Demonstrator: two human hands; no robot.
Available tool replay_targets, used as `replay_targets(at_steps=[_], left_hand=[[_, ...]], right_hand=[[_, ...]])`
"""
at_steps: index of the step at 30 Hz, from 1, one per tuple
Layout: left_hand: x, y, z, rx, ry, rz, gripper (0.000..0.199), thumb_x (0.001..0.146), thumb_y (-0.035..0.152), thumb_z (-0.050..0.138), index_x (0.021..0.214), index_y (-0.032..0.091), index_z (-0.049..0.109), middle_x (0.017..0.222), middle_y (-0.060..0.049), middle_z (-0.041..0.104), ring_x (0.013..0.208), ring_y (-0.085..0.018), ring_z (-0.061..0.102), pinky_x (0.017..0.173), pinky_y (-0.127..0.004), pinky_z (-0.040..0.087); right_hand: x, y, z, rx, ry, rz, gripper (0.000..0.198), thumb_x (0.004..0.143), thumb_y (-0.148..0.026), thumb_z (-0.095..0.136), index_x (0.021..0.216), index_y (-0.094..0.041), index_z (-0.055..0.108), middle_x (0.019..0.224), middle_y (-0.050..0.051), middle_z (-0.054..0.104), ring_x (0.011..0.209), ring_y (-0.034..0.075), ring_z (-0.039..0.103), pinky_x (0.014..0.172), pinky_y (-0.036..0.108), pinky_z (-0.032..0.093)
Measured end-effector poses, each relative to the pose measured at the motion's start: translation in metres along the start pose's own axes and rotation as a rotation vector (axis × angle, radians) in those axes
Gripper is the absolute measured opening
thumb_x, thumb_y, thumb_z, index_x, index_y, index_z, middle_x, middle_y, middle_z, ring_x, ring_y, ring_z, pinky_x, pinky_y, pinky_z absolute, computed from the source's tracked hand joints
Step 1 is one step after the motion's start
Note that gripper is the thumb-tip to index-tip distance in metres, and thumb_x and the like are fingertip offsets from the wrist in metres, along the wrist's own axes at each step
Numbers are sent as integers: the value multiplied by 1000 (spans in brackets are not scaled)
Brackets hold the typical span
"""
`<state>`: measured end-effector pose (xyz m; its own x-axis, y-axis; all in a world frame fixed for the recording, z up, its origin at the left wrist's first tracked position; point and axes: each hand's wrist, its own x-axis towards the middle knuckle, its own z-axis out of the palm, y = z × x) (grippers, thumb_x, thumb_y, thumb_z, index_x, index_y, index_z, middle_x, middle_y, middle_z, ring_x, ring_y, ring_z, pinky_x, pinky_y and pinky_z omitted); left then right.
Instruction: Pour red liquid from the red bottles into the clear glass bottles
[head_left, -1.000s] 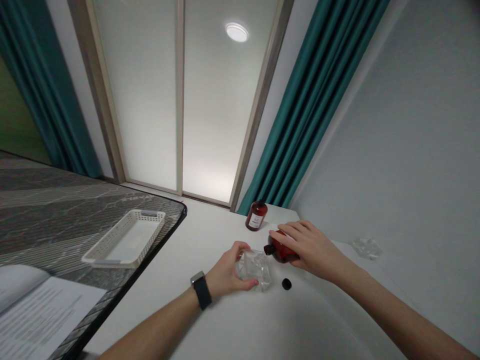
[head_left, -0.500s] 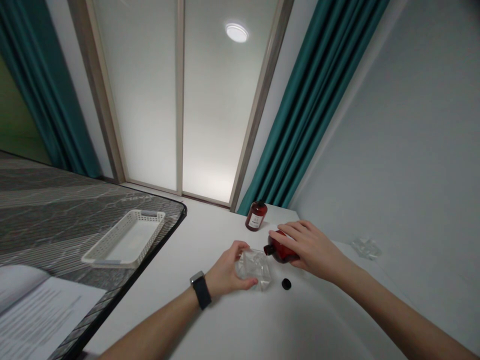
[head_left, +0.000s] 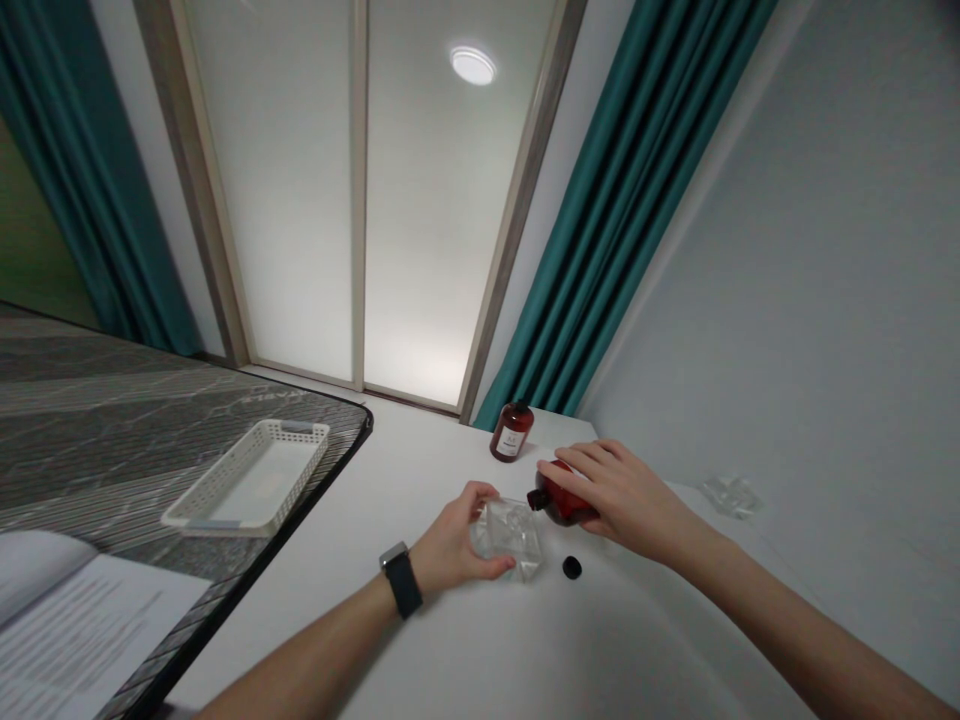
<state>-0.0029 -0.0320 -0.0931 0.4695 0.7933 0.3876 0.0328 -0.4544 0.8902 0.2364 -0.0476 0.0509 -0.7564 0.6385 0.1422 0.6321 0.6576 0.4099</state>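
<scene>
My left hand point(head_left: 466, 540), with a dark watch on the wrist, is closed around a clear, square-sided container point(head_left: 508, 538) on the white table. In my right hand point(head_left: 611, 490) is a reddish-brown bottle point(head_left: 562, 497), tipped on its side with its open black-looking neck at the container's right edge. Whether liquid flows from it I cannot make out. A small round black cap point(head_left: 572, 568) lies on the table just below the bottle. Behind both hands stands a second reddish-brown bottle point(head_left: 512, 432), upright, with a white label and a dark top.
A white plastic basket point(head_left: 251, 480) rests on the grey patterned surface to the left, with an open book point(head_left: 105, 620) nearer me. Crumpled clear plastic point(head_left: 731, 496) lies at the right by the wall. Frosted sliding doors and teal curtains stand behind the table point(head_left: 420, 460).
</scene>
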Motion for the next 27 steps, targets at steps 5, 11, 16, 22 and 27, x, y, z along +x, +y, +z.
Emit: replay_targets(at_steps=[5, 11, 16, 22, 27], left_hand=[[0, 1, 0, -12, 4, 5, 60, 65, 24, 80, 113, 19, 43, 107, -6, 61, 97, -23, 62, 89, -39, 51], [0, 1, 0, 8, 5, 11, 60, 65, 25, 80, 113, 20, 43, 107, -6, 60, 97, -23, 62, 89, -39, 51], [0, 2, 0, 18, 1, 2, 60, 66, 26, 80, 113, 20, 43, 107, -6, 60, 96, -23, 62, 90, -39, 51], [0, 2, 0, 11, 0, -4, 61, 65, 26, 80, 113, 20, 43, 107, -6, 60, 96, -23, 62, 90, -39, 51], [0, 2, 0, 12, 1, -15, 61, 64, 25, 81, 113, 20, 44, 108, -6, 60, 96, -23, 62, 90, -39, 51]], right_hand=[[1, 0, 0, -12, -14, 0, 72, 71, -22, 80, 134, -26, 46, 126, 9, 63, 111, 30, 57, 92, 45, 43], [0, 0, 0, -14, -11, -2, 71, 71, -22, 80, 133, -26, 47, 127, 9, 63, 110, 29, 58, 90, 43, 43], [0, 0, 1, -3, 15, -12, 72, 70, -21, 80, 133, -25, 47, 125, 8, 64, 110, 29, 58, 90, 44, 43], [0, 0, 0, -18, 4, -3, 73, 70, -22, 81, 134, -27, 46, 126, 8, 64, 110, 29, 58, 90, 43, 43], [0, 1, 0, -30, 19, -10, 73, 71, -23, 80, 135, -27, 46, 125, 8, 64, 111, 29, 58, 89, 43, 43]])
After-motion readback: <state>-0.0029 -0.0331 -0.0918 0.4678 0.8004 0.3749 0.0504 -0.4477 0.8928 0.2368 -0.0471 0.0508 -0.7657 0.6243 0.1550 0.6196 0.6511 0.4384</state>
